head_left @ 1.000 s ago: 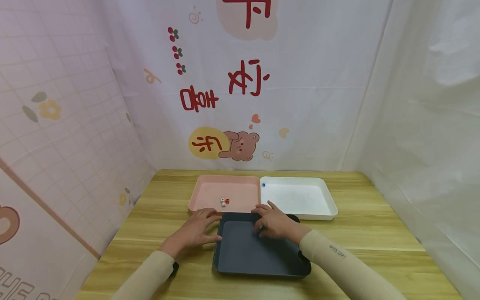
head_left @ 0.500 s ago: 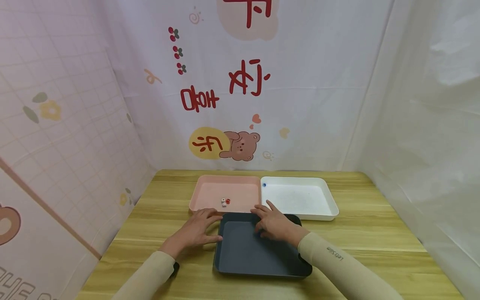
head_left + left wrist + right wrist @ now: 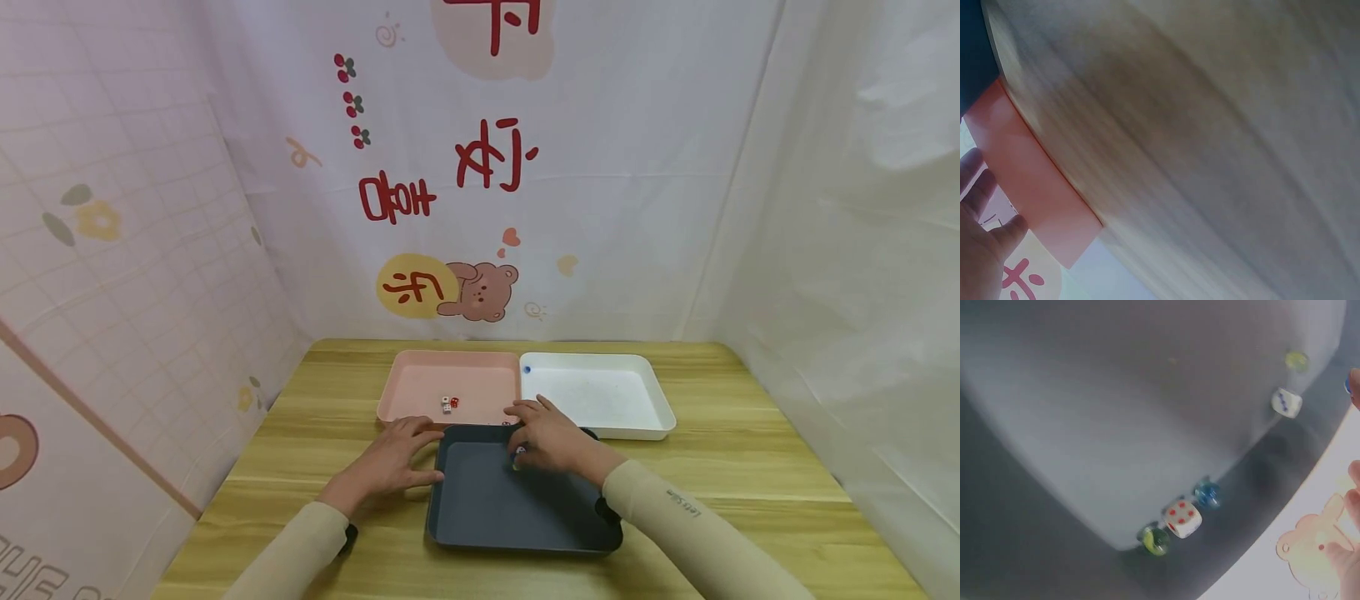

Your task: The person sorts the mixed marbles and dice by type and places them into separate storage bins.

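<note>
In the head view my left hand (image 3: 390, 458) rests with spread, relaxed fingers against the left rim of the dark grey tray (image 3: 487, 512). My right hand (image 3: 551, 437) reaches over that tray's far side. Its thumb and fingers pinch a small blue thing (image 3: 1348, 385), mostly cut off by the frame edge in the right wrist view. Along the tray's wall in that view lie a white die with red dots (image 3: 1182, 519), a white die with blue dots (image 3: 1286, 403), a blue marble (image 3: 1209, 493), a green marble (image 3: 1156, 540) and a yellow marble (image 3: 1296, 360).
Behind the dark tray stand a pink tray (image 3: 480, 375) and a white tray (image 3: 592, 392), side by side. White dice (image 3: 446, 406) and a red die (image 3: 454, 402) lie in the pink one, a blue marble (image 3: 527, 369) in the white one. A printed cloth (image 3: 622, 250) hangs behind.
My right hand has shifted slightly, its fingers still over the dark tray's far side. A small speckled thing now shows at the pink tray's near edge. The left hand has stayed put.
</note>
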Tool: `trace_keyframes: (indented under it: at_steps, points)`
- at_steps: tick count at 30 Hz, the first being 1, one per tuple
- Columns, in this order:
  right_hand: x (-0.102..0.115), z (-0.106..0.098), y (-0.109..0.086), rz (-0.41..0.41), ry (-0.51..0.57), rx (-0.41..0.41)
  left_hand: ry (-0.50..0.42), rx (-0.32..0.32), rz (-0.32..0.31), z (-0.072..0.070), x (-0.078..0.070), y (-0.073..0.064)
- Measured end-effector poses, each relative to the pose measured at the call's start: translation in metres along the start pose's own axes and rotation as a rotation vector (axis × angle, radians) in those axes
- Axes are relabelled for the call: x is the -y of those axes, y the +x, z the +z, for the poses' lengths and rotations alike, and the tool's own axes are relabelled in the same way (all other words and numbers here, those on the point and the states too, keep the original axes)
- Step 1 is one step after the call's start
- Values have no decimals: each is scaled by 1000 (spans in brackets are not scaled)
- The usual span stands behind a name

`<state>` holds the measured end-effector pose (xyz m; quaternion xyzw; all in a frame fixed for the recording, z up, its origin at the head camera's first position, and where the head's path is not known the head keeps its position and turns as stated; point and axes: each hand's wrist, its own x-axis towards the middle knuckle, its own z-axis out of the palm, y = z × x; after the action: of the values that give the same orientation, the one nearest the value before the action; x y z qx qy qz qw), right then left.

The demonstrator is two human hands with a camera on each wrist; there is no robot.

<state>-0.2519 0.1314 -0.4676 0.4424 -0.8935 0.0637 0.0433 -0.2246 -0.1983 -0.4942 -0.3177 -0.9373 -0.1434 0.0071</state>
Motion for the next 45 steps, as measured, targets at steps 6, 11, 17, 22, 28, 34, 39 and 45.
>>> trace_keyframes:
  at_steps: [6,11,17,22,28,34,39,45]
  points:
    - [-7,-16,-2,54,69,-29,-1,3,-4,0,1,0]
    - [-20,-21,-11,134,122,-64,-9,5,-11,0,1,0]
    - [-41,-27,-27,235,181,-118,-9,11,-14,0,1,1]
    - [-64,-26,-39,337,208,-175,10,9,-11,0,2,1]
    - [-88,-19,-53,432,227,-228,1,2,1,0,2,1]
    - [-110,-13,-69,549,205,-212,-3,-3,13,-1,1,0]
    - [-124,-9,-80,657,220,-169,-5,7,11,-2,0,0]
    - [-132,-7,-86,686,228,-125,-2,11,9,-3,-1,-1]
